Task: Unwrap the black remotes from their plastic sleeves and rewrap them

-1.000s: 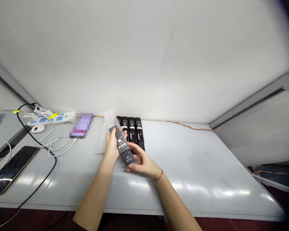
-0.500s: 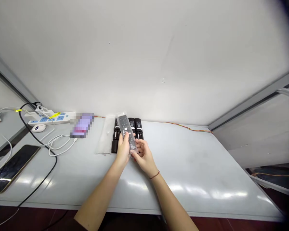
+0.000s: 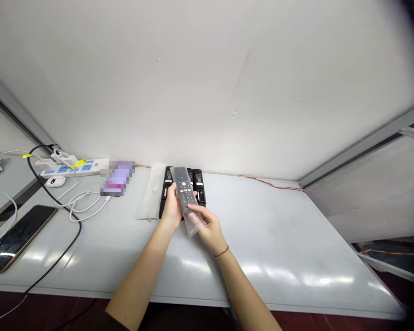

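The row of black remotes [image 3: 199, 183] lies on the grey desk [image 3: 279, 239], and the remotes in view have their backs up, with battery bays uncovered. Over the middle of the row, hiding part of it, is the bagged remote [image 3: 184, 184], its button side up, tilted with its top leaning left; its clear sleeve [image 3: 190, 228] runs past its lower end toward the front of the row. The left grip [image 3: 172, 209], at the row's front left, is closed around the bagged remote, thumb along the left edge and fingertips peeking out at the right edge. The right grip [image 3: 208, 227], at the row's front right, pinches the lower end of the sleeve, a finger lying over the bottom buttons; its other fingers are hidden. A reddish wristband [image 3: 221, 251] is on that wrist. Just left of the row lies a flat plastic bag [image 3: 151, 195]. Farther left of the row are a phone with a blurred screen [image 3: 119, 179], a white power strip [image 3: 77, 168] and a dark phone [image 3: 20, 236]. Well right of the row, thin coloured wires [image 3: 271, 181] run along the wall.
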### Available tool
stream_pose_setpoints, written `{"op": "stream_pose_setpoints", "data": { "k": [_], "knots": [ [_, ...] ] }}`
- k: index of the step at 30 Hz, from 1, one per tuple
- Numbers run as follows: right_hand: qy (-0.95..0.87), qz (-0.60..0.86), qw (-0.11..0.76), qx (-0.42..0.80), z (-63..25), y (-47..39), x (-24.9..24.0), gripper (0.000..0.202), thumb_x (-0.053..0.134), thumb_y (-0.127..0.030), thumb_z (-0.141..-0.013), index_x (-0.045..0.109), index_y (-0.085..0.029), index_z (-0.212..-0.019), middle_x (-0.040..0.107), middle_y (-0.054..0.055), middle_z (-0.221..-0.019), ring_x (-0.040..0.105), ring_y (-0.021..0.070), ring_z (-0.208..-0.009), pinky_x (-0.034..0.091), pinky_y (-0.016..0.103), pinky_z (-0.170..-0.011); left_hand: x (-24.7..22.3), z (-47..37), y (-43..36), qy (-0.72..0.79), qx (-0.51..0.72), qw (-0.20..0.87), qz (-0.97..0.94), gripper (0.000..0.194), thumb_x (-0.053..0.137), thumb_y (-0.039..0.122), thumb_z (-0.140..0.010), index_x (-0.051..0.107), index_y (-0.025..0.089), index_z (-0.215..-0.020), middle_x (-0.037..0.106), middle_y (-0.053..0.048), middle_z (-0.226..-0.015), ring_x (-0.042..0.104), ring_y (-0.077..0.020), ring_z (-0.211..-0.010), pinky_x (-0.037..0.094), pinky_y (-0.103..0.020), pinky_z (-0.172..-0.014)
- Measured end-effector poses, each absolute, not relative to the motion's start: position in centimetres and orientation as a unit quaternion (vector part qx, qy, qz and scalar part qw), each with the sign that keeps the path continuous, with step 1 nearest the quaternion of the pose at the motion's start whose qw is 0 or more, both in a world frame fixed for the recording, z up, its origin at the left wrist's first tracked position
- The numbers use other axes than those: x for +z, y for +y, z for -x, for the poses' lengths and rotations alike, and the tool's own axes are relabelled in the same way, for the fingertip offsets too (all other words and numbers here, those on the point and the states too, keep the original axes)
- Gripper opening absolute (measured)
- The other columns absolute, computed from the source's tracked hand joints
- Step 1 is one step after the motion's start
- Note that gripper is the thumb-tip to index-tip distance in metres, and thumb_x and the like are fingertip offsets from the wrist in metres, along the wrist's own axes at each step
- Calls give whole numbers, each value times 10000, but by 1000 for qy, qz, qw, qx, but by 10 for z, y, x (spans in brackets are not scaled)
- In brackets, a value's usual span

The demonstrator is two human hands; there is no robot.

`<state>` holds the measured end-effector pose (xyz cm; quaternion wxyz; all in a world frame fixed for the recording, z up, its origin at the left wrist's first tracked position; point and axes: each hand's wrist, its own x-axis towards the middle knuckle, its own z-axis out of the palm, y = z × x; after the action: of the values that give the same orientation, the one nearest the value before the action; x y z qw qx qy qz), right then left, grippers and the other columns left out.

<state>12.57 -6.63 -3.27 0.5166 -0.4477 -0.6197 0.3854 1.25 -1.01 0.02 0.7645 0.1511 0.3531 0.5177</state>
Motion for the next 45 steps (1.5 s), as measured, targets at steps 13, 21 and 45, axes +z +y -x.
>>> {"op": "stream_pose_setpoints", "data": {
  "k": [13,21,45],
  "knots": [
    [-639,426,516,379,-118,-68,-34,161,600,-232,-844,712,-241,-959,688,52,-933,648,190,-863,520,322,-764,8,6,-3,354,533,762,-96,362,393,370,-927,649,114,-914,692,-80,-938,660,-156,-764,562,-300,-694],
    [-664,432,521,318,-112,-71,-33,198,590,-208,-849,722,-262,-987,699,44,-850,643,172,-742,528,311,-678,6,4,-4,359,558,741,-101,426,336,395,-951,656,116,-930,659,-99,-1103,656,-170,-863,555,-318,-752],
    [-553,458,584,379,-131,-70,-29,268,451,-293,-869,702,-204,-903,699,67,-851,651,198,-736,542,314,-647,16,40,-1,415,527,687,-280,443,645,322,-788,534,313,-1218,660,-24,-968,634,-120,-699,540,-249,-643]
  ]
}}
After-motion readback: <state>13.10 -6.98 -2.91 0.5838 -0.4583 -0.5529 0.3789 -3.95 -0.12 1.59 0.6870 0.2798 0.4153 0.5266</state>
